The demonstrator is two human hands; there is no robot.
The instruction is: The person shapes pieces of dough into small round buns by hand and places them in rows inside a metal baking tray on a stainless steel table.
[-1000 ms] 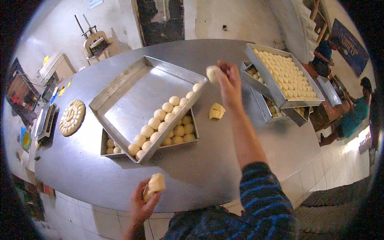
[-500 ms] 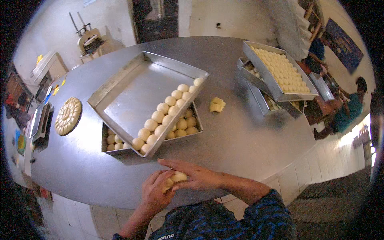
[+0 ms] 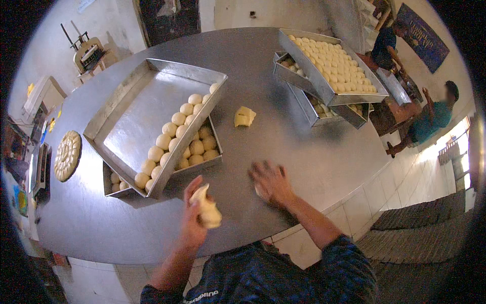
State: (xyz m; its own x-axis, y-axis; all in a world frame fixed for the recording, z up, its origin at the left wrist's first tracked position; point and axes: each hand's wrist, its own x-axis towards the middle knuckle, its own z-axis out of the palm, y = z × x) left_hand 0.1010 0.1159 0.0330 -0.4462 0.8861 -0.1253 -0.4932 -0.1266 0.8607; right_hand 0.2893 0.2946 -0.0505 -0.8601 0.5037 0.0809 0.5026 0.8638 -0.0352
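Observation:
My left hand (image 3: 192, 215) is raised above the near edge of the steel table (image 3: 298, 147), its fingers round a torn lump of pale dough (image 3: 208, 206). My right hand (image 3: 272, 185) is cupped palm down on the tabletop, its fingers smeared by motion. A pale bit of dough (image 3: 259, 192) shows at its edge; the palm hides the rest. Beyond my left hand, a metal tray (image 3: 152, 76) holds rows of round dough balls (image 3: 170, 129) along its right side. It lies askew on another tray (image 3: 198, 166) of balls. A loose dough piece (image 3: 245, 117) lies farther back.
At the far right, a tray full of dough balls (image 3: 334, 66) sits crosswise on other trays (image 3: 304, 104). A round patterned slab of dough (image 3: 68, 156) lies at the left. A press-like machine (image 3: 87, 53) stands behind. Two people (image 3: 433, 119) are beyond the table's right.
My hands have come apart: the left keeps the dough lump, while the right has moved right and down onto the table with a bit of dough. The whole view has shifted, moving the trays leftward.

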